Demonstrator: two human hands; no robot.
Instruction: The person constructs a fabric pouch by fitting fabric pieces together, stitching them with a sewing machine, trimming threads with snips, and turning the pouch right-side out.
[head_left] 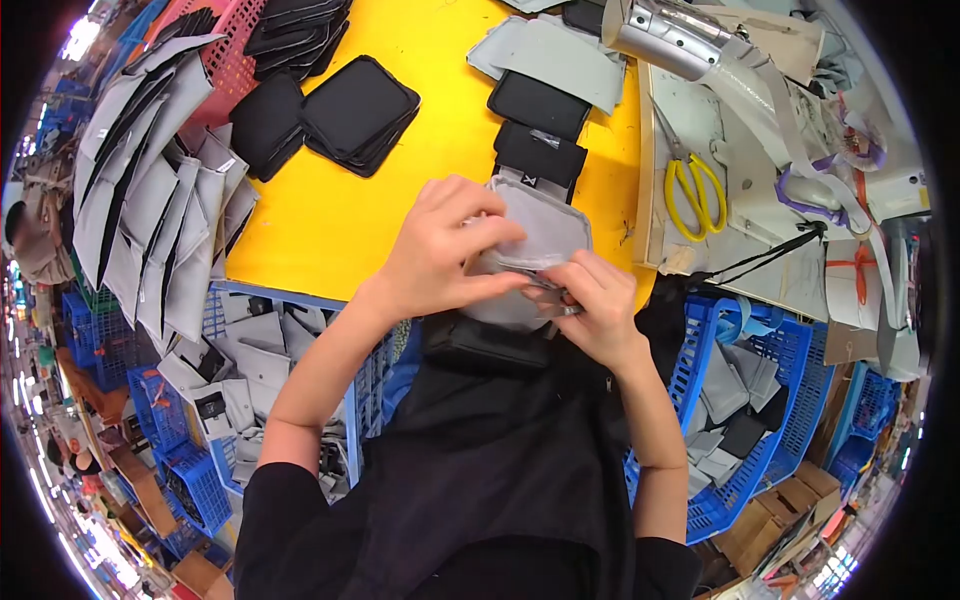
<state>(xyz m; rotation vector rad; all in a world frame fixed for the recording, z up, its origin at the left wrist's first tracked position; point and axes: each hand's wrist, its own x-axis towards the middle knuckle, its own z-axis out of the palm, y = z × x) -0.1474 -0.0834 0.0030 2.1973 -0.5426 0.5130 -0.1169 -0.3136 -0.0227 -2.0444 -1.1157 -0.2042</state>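
Observation:
A light grey fabric pouch [545, 222] is between my two hands at the front edge of the yellow table [430, 120]. My left hand [445, 245] has thumb and fingers closed on the pouch's left side. At its lower right, my right hand [595, 305] pinches the edge. Part of the pouch hangs below the fingers, where a black piece [485, 345] lies against my lap. Just behind the pouch sits a black fabric piece [540, 155] with a small white mark. The fingertips are slightly blurred.
Black pads [360, 112] and grey pieces [545, 55] lie on the table. Stacked grey pouches [165, 200] lean at its left, near a pink basket [235, 50]. Yellow-handled scissors [695, 195] rest on the right. Blue crates [790, 400] with pouches flank my lap.

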